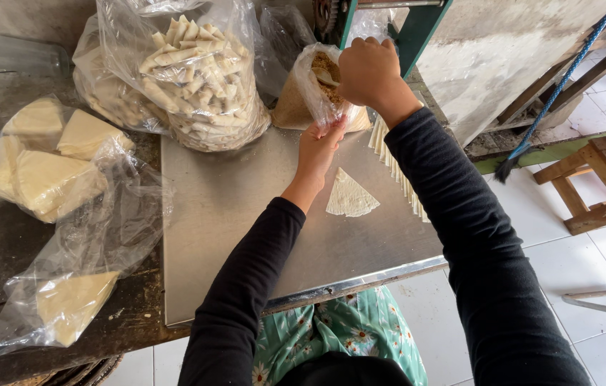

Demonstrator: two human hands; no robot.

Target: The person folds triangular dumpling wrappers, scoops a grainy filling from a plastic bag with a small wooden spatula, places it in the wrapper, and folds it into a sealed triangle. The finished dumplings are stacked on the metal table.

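Right hand (368, 70) is curled down into the mouth of the clear filling bag (315, 89) at the far edge of the steel sheet (245, 236), fingertips hidden inside so grip can't be confirmed; left hand (319, 146) has its fingers pinched shut on the bag's near lip, holding it open. Triangular wrapper (350, 194) lies flat on the sheet just near-right of the left hand, not touched, with a fanned row of wrappers (397, 175) along the right edge under the right forearm. Big bag of rolled pieces (199, 71) sits just left of the filling bag, bagged triangle stacks (38, 161) well off to the left; nothing blocks the hands.
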